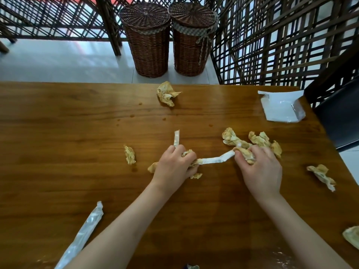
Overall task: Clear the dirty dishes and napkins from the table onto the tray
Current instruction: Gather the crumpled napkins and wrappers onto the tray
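**Both hands gathering napkins, mid-table**

Left hand (174, 164) curled around a wad of crumpled napkin (191, 159) plus a white wrapper strip (215, 159), centre of frame. Right hand (260, 167) gripping another napkin clump (245, 152) just right of centre. Probably bunching several at once to save trips.

Loose napkins lie around the wooden table (77, 123): upper centre (167, 93), left of the hands (129, 154), right side (321, 176), one cut off at lower right edge (352, 236). Clear sleeve (85, 233) lower left, white packet (281, 108) upper right.

No tray or dishes in view. Fingertips partly hidden by the paper. Small object at bottom edge (191, 266) unidentifiable.
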`<action>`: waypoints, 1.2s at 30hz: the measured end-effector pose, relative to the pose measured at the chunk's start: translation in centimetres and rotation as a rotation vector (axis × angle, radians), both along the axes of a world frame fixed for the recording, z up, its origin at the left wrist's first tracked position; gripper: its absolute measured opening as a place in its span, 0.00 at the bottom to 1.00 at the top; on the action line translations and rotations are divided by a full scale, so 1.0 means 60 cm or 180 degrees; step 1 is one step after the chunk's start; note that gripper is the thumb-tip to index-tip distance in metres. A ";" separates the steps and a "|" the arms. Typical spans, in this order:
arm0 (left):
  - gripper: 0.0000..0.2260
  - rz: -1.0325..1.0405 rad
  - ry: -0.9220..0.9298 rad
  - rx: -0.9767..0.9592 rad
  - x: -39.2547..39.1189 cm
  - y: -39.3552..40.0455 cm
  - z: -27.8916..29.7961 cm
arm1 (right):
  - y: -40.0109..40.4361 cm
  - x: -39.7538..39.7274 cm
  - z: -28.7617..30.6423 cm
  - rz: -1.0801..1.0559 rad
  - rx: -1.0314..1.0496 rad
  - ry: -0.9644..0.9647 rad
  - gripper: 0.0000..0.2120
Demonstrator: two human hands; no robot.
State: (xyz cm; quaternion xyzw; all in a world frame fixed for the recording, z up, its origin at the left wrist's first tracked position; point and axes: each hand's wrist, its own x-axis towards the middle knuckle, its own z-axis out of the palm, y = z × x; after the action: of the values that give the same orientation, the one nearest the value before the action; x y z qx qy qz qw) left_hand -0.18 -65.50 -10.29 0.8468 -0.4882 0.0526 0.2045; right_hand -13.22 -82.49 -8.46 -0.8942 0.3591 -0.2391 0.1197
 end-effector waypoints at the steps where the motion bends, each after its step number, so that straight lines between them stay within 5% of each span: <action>1: 0.07 -0.0043 0.0059 0.0025 0.000 0.001 0.004 | -0.003 0.003 0.000 -0.0028 -0.0002 -0.0015 0.13; 10: 0.09 0.0984 0.0275 -0.0458 0.057 0.077 0.058 | -0.041 0.070 0.002 -0.0135 0.0077 0.0435 0.15; 19: 0.16 0.1491 0.0527 0.0529 0.063 0.114 0.013 | -0.056 0.071 -0.031 -0.0265 0.0542 0.1619 0.38; 28: 0.14 0.1542 0.0053 0.0051 0.056 0.114 -0.008 | -0.045 0.080 -0.027 -0.0291 0.0102 0.1167 0.19; 36: 0.10 0.1359 0.0101 0.0000 0.050 0.114 -0.006 | -0.016 0.043 -0.015 -0.0026 0.0200 0.0855 0.14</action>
State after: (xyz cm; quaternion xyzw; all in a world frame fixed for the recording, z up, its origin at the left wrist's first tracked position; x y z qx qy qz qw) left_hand 2.81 -58.66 -10.65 0.9317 -0.2945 0.0814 0.1965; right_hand -10.64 -83.45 -9.33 -0.9125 0.3829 -0.1064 0.0974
